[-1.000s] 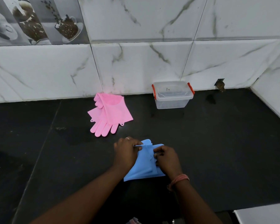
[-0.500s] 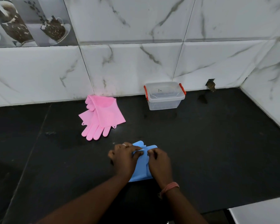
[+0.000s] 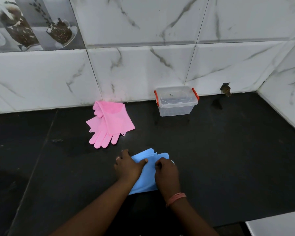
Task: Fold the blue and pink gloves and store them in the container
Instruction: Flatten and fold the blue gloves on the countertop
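Blue gloves (image 3: 147, 174) lie under our hands near the front of the black counter (image 3: 228, 159), folded into a layered bundle w/ rounded edges poking out at the far end. Our left hand (image 3: 128, 167) presses flat on the bundle's left side, fingers spread, a ring on one finger, thumb reaching across the blue. Our right hand (image 3: 167, 174) rests on the right side, fingers curled down onto the fold; can't tell if it pinches the material or only presses it. An orange band (image 3: 175, 198) sits on that wrist. Pink gloves (image 3: 111, 123) lie stacked & unfolded, well apart to the far left, close to the marble tile wall (image 3: 143, 68). Clear container (image 3: 176, 101) w/ red latches stands against that wall, far right of the pink pair, lid on.
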A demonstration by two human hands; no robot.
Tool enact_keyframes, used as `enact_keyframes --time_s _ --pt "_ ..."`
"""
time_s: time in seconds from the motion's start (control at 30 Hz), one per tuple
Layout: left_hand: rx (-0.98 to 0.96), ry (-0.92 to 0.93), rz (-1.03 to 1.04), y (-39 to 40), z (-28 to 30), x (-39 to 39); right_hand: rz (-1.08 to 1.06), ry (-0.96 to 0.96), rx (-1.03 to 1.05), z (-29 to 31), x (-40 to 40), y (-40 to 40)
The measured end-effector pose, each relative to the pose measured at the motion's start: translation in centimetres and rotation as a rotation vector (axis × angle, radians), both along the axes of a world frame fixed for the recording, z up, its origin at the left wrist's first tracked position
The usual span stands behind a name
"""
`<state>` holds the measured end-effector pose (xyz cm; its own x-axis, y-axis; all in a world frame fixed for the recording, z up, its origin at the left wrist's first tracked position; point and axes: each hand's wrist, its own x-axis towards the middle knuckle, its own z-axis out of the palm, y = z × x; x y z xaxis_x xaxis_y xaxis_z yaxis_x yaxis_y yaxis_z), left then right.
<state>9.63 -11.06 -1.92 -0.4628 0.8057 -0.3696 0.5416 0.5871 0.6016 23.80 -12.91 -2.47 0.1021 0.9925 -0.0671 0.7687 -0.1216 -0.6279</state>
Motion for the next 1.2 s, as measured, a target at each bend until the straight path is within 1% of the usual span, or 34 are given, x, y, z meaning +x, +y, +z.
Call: enact_keyframes --time_s 0.07,0.17,0.23,0.27,0.3,0.37,0.43,0.5,0.53,0.57,0.6,0.63,0.67,0.73,0.77,0.8,0.83,0.9,0.93,0.97,1.0,1.03,1.07,1.1,1.13,1.17,1.2 --pt "-0.006 -0.205 0.130 0.2 0.4 -0.9 0.019 -0.059 0.016 0.3 -0.3 0.2" --pt "-0.017 -0.617 0.297 0.4 0.9 -2.2 0.059 -0.169 0.082 1.0 -0.5 0.2" --pt "-0.090 -0.858 0.324 0.3 1.2 -2.6 0.076 -0.292 0.121 1.3 -0.2 0.3" --pt "-0.132 -0.923 0.305 0.1 1.4 -2.7 0.093 -0.351 0.117 1.6 0.0 0.4" --pt "-0.154 -0.944 0.275 -0.1 1.5 -2.7 0.119 -0.382 0.090 1.9 0.1 0.5" --pt "-0.132 -0.939 0.231 -0.5 1.8 -2.6 0.138 -0.357 0.007 2.4 0.1 0.8" --pt "-0.036 -0.901 0.200 -1.0 2.2 -2.4 0.117 -0.341 -0.069 3.0 -0.2 0.9" --pt "0.085 -0.841 0.145 -1.3 3.1 -2.1 0.104 -0.328 -0.095 3.9 -0.8 1.1" --pt "0.155 -0.799 0.111 -1.3 3.7 -2.0 0.092 -0.279 -0.096 4.5 -1.1 1.1" --pt "0.234 -0.739 0.061 -1.3 4.4 -1.7 0.065 -0.180 -0.093 5.2 -1.5 1.0" --pt "0.312 -0.671 -0.008 -1.1 5.4 -1.4 0.021 -0.027 -0.082 5.9 -1.8 1.0" --pt "0.385 -0.611 -0.092 -1.0 6.3 -1.0 -0.033 0.174 -0.085 6.7 -2.1 1.1" --pt "0.448 -0.563 -0.179 -0.9 7.2 -0.6 -0.087 0.415 -0.116 7.5 -2.4 1.2" --pt "0.510 -0.486 -0.296 -0.7 8.5 0.0 -0.147 0.952 -0.259 8.9 -2.7 1.6" --pt "0.516 -0.432 -0.333 -0.7 8.9 0.2 -0.151 1.160 -0.319 9.4 -2.5 1.8" --pt "0.524 -0.359 -0.376 -0.8 9.1 0.2 -0.147 1.278 -0.344 9.8 -2.2 2.1" --pt "0.546 -0.282 -0.431 -1.0 9.1 0.2 -0.133 1.324 -0.336 9.9 -2.0 2.4" --pt "0.588 -0.193 -0.565 -1.5 8.8 -0.1 -0.144 1.305 -0.270 9.4 -1.7 2.9" --pt "0.590 -0.191 -0.630 -1.8 8.5 -0.5 -0.157 1.306 -0.247 8.9 -1.7 3.0" --pt "0.586 -0.244 -0.661 -2.2 8.2 -1.1 -0.163 1.328 -0.246 8.4 -1.7 2.9" --pt "0.591 -0.366 -0.618 -2.5 7.9 -1.6 -0.153 1.362 -0.260 7.8 -1.7 2.7" --pt "0.625 -0.501 -0.487 -2.8 7.6 -2.0 -0.131 1.403 -0.272 7.2 -1.8 2.4" --pt "0.660 -0.596 -0.293 -2.8 7.2 -2.6 -0.109 1.438 -0.278 6.7 -1.7 2.2" --pt "0.647 -0.632 -0.092 -2.5 6.8 -3.2 -0.096 1.469 -0.282 6.1 -1.7 2.0" --pt "0.553 -0.657 0.060 -2.1 6.7 -4.1 -0.090 1.498 -0.289 5.7 -1.6 1.8" --pt "0.381 -0.748 0.136 -1.6 6.7 -4.8 -0.083 1.530 -0.309 5.2 -1.4 1.8" --pt "0.185 -0.881 0.143 -1.2 6.5 -5.5 -0.073 1.561 -0.343 4.8 -1.1 1.7"
